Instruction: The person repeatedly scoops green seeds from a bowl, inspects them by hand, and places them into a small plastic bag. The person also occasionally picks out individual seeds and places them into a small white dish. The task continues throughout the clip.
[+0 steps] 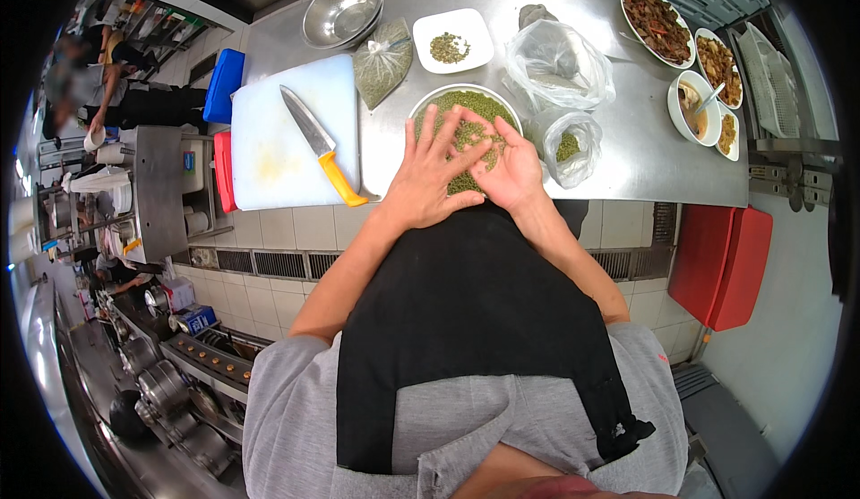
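Observation:
A white-rimmed bowl [463, 86] full of green mung beans [478, 101] stands at the near edge of the steel table, right before me. Over it my right hand [516, 171] is turned palm up and cupped, with some beans lying in the palm and on the fingers. My left hand [423, 176] is palm down with its fingers spread, and its fingers reach across to the beans and the right hand's fingers. Both hands hide part of the bowl. Behind the bowl sits a white square dish [474, 25] with a small heap of beans or bits.
Left are a chef's knife [316, 129] on a white cutting board [269, 123], steel bowls [344, 10] and a tied bag [384, 62]. Open plastic bags [561, 62] stand right, before plates of food [657, 23] and a soup bowl [692, 112]. A person [101, 89] stands far left.

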Tool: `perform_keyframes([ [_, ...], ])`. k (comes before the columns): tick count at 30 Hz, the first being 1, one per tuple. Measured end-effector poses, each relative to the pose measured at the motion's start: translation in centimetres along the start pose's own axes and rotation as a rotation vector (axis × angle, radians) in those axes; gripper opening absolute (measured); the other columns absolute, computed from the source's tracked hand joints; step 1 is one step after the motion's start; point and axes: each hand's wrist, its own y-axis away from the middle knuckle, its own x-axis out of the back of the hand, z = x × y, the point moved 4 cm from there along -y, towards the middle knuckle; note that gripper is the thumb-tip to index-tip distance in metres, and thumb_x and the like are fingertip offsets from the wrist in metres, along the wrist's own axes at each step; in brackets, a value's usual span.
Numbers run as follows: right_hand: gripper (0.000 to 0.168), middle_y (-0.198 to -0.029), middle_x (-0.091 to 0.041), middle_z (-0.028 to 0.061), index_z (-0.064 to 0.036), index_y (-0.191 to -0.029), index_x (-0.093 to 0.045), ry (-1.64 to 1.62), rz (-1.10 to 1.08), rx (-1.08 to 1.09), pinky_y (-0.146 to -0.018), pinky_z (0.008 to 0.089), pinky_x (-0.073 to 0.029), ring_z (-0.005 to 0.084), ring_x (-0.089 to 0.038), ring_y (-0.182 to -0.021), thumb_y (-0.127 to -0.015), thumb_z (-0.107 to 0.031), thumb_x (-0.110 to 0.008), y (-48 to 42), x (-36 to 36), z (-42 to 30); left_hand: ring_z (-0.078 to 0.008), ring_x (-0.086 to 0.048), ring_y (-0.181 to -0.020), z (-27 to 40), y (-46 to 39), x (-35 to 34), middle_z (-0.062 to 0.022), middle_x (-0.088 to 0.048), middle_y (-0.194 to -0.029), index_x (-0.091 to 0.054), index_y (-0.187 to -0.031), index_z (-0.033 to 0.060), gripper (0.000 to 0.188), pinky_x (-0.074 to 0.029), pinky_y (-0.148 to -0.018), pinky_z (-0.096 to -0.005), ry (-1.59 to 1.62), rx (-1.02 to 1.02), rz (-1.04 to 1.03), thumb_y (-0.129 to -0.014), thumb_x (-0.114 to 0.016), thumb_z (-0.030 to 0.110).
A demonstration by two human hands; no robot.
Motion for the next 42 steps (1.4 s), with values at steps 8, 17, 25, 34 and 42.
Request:
perform_keyframes([
  [8,0.055,-0.153,-0.043,0.0222,0.007,-0.150,-0.036,0.001,0.043,0.002,-0.121,0.0473,-0.032,0.0319,-0.041,-0.143,-0.111,-0.031,-0.028,0.3,0.2,-0.3,-0.0500,-0.005,-0.153,-1.2,0.3,-0.3,-0.0187,-0.011,-0.169,-0.042,-0.156,0.0262,0.084,-0.005,-0.118,-0.0706,-0.030,0.077,0.029,-0.088,-0.054,0.073],
  [17,0.054,-0.152,-0.043,0.0233,0.007,-0.150,-0.037,0.030,0.073,0.007,-0.122,0.0483,-0.030,0.0339,-0.041,-0.143,-0.111,-0.030,-0.027,0.5,0.3,-0.7,-0.0492,-0.004,-0.154,-1.2,0.5,0.0,-0.0181,-0.012,-0.169,-0.044,-0.155,0.0256,0.083,-0.005,-0.119,-0.0696,0.063,0.099,0.092,-0.089,-0.051,0.076],
  [25,0.051,-0.147,-0.049,0.0217,0.006,-0.143,-0.046,0.005,0.072,-0.005,-0.119,0.0486,-0.034,0.0346,-0.047,-0.136,-0.111,-0.031,-0.029,0.2,0.2,-0.4,-0.0490,-0.007,-0.153,0.9,0.0,-0.3,-0.0170,-0.014,-0.169,-0.049,-0.151,0.0371,0.074,-0.006,-0.119,-0.0695,0.040,-0.061,0.016,-0.088,-0.052,0.076],
  [34,0.051,-0.149,-0.045,0.0246,0.010,-0.143,-0.042,0.022,0.097,-0.002,-0.121,0.0502,-0.033,0.0367,-0.042,-0.141,-0.111,-0.028,-0.032,1.1,0.0,-0.5,-0.0500,-0.007,-0.153,-0.2,0.4,-0.8,-0.0196,-0.011,-0.169,-0.043,-0.155,0.0295,0.079,-0.006,-0.120,-0.0687,-0.025,0.096,0.029,-0.089,-0.056,0.070],
  [42,0.052,-0.153,-0.039,0.0302,0.012,-0.145,-0.037,0.084,0.134,0.039,-0.122,0.0520,-0.032,0.0430,-0.037,-0.144,-0.111,-0.027,-0.031,1.6,0.3,-1.1,-0.0497,-0.005,-0.153,-1.6,2.0,-0.3,-0.0197,-0.010,-0.169,-0.037,-0.159,0.0223,0.083,-0.007,-0.121,-0.0658,0.051,0.192,0.126,-0.091,-0.058,0.065],
])
